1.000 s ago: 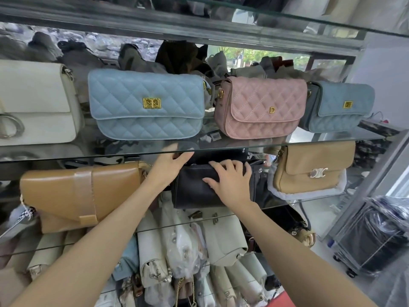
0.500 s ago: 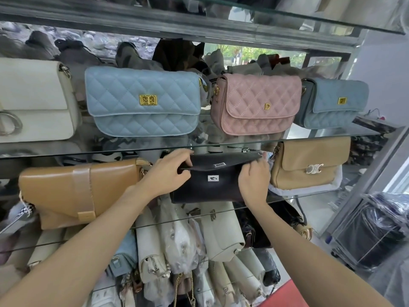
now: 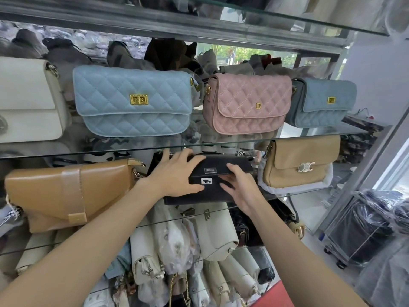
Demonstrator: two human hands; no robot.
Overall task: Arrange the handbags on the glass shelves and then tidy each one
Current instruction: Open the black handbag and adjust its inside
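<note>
Black handbag (image 3: 212, 189), left end hidden by hand (image 3: 177, 173)

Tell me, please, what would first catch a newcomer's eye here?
Two hands, left and right, lie on a black bag at the middle shelf's centre. Above it, a pale blue quilted bag and a pink one sit side by side.

Your left hand (image 3: 174, 173) and right hand (image 3: 240, 187) rest flat-fingered on the black handbag (image 3: 212, 173); tan bags sit at nine (image 3: 66, 191) and three o'clock (image 3: 298, 162).
</note>
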